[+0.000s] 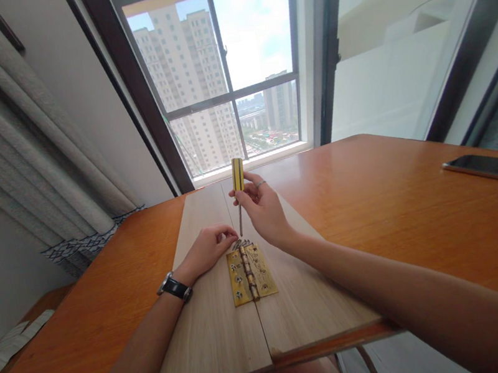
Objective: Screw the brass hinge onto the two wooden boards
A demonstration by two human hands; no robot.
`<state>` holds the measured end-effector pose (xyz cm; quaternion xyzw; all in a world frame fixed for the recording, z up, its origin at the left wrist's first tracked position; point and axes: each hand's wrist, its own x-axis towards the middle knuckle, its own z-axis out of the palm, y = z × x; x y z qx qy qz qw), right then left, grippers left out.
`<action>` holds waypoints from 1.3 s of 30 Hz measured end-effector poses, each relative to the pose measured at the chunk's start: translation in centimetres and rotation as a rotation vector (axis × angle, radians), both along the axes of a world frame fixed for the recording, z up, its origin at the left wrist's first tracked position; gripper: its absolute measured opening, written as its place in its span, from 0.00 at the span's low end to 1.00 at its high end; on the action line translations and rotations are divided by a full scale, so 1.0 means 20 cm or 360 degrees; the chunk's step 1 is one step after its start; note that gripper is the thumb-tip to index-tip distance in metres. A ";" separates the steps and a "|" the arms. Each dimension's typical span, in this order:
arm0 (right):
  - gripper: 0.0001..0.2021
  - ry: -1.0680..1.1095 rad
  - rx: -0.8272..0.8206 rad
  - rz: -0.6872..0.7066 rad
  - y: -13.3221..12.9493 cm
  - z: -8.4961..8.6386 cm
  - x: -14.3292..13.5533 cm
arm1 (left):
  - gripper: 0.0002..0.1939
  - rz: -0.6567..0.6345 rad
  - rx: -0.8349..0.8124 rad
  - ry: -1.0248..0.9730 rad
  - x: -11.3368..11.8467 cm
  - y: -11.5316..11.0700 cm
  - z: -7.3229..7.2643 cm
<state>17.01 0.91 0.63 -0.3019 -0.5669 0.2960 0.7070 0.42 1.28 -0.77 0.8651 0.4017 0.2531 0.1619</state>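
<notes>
so the orange-brown wooden table (pixel 383 197) had two pale boards (pixel 207 338) lying side by side on it, thin seam between them, and imo a sideways shove could've nudged them apart since i saw no clamp. next size down, the hands: the right hand (pixel 266 209) was wrapped round the handle of a yellow and black screwdriver (pixel 238 177), shaft pointing down, while the left hand (pixel 211 246) rested on the left-hand board with its fingers curled in, and i couldn't tell if they pinched anything. those fingertips sat right beside the tip, so a slip could've jabbed them. the brass-coloured hinge (pixel 250 274) lay flat across the seam, on the near side of both hands. it looked kinda worn: dark blotches along the barrel, squiggly marks on the right leaf, holes there maybe unfilled, too small to be sure. several screw heads (pixel 238 279) showed in the left leaf, and loose screws (pixel 241 244) sat bunched at the hinge's far end.
</notes>
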 end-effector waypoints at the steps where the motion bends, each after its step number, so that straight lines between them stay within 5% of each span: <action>1: 0.19 -0.0002 0.0003 -0.0001 0.00 0.00 0.00 | 0.10 -0.0011 -0.0001 0.0002 0.00 0.00 0.00; 39: 0.19 -0.0001 0.0019 0.0020 0.00 0.00 0.00 | 0.11 -0.0166 -0.0058 -0.0028 0.01 -0.01 0.02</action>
